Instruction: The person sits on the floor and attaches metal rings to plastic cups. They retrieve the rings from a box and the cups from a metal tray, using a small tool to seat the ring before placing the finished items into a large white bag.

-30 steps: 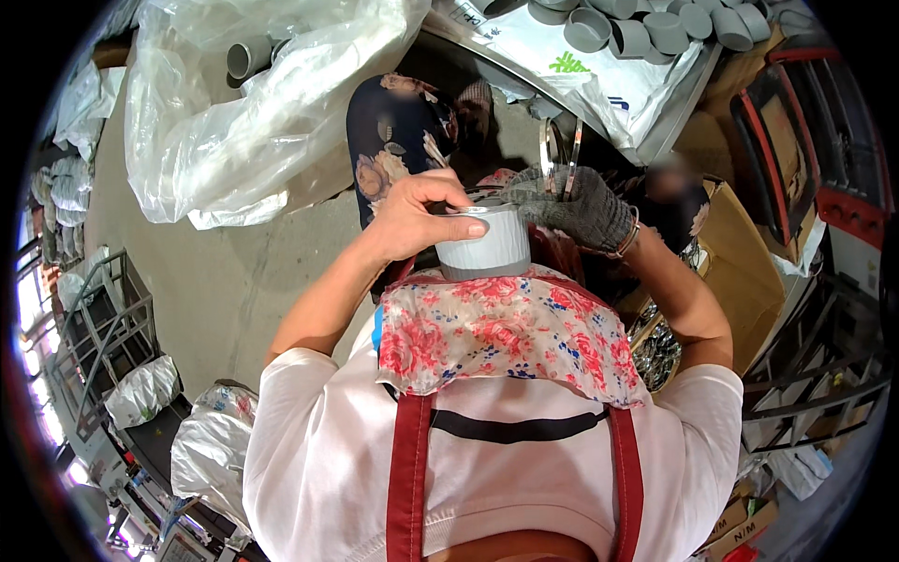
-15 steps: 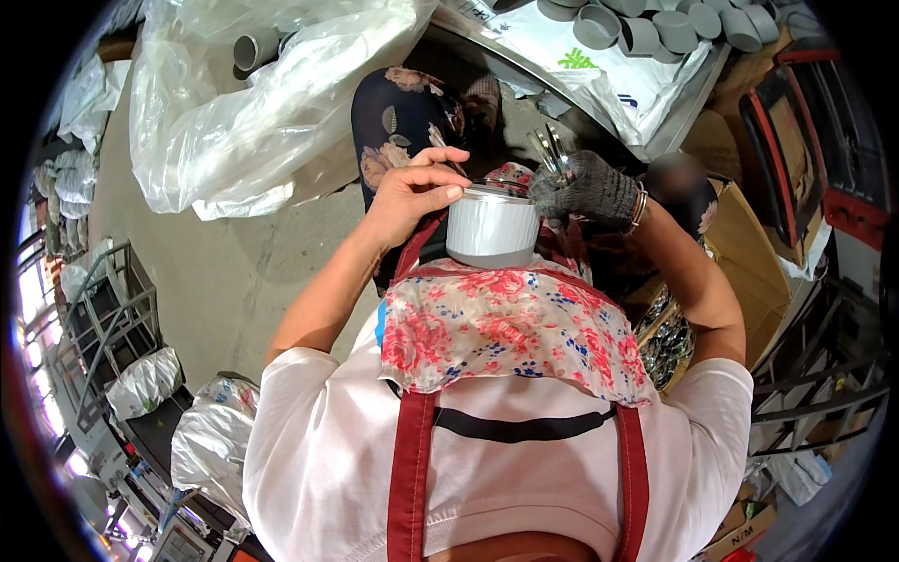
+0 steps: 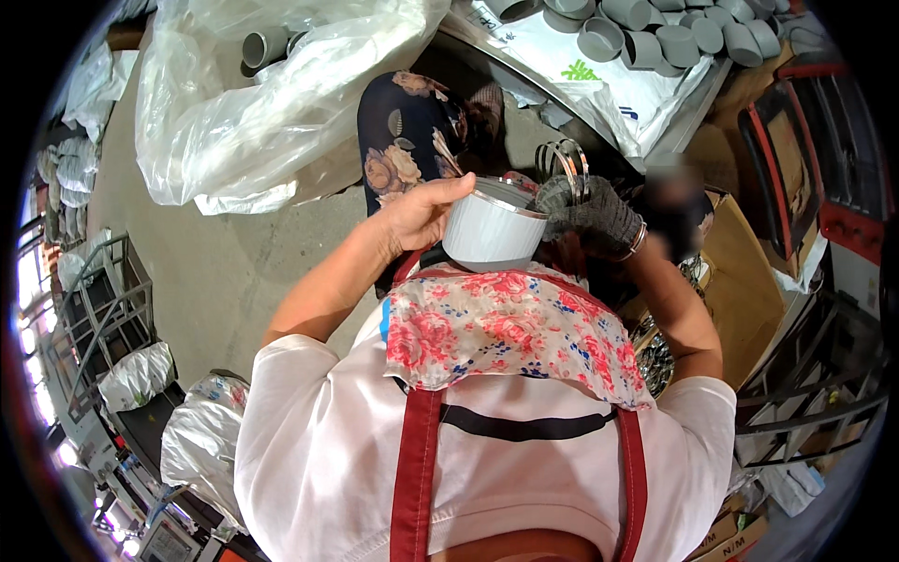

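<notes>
A short grey cylinder, like a cup or pipe cap, sits upright but slightly tilted above my lap. A thin shiny metal band runs along its upper rim. My left hand, bare, is closed on the cylinder's left side, with the thumb at the rim. The far fingers are hidden behind it. On the other side my right hand, in a dark grey knitted glove, holds several thin metal rings that stand up as loops. Its fingertips come close to the cylinder's right rim; whether they touch it cannot be made out.
Many similar grey cylinders lie on white sacking on a surface ahead right. A large clear plastic bag with grey cylinders stands ahead left. By my right arm, an open cardboard box holds shiny metal rings. Black-red frames stand farther right.
My left fingers have come down from above the rim to grip the cylinder's side. The cylinder has tilted slightly. The rings in my right hand have turned from nearly edge-on to showing as loops.
</notes>
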Tool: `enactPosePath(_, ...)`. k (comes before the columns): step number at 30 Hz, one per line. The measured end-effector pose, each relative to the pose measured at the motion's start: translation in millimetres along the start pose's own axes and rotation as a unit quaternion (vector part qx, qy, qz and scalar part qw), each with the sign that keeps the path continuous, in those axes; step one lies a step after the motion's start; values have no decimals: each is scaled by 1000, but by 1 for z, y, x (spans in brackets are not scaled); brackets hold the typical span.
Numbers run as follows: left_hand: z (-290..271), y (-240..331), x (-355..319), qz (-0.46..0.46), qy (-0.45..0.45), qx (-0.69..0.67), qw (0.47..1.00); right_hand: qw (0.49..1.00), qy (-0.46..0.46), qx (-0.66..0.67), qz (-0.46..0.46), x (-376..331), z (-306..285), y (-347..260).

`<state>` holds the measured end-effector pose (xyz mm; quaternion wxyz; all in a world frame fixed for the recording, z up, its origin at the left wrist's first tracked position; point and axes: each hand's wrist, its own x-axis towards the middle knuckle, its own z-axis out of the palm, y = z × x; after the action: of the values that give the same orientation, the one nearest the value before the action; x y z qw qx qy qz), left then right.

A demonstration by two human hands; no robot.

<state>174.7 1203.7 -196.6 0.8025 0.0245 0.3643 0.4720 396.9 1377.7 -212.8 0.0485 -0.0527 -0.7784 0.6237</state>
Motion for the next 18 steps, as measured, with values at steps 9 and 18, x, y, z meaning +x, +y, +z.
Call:
enactPosePath(9, 21, 1, -8, 12, 133, -105, 985, 981, 0, -128, -146, 5, 4, 14)
enactPosePath(18, 27, -6, -15, 77, 227, -84, 967, 921, -22, -331, -204, 8, 8, 11)
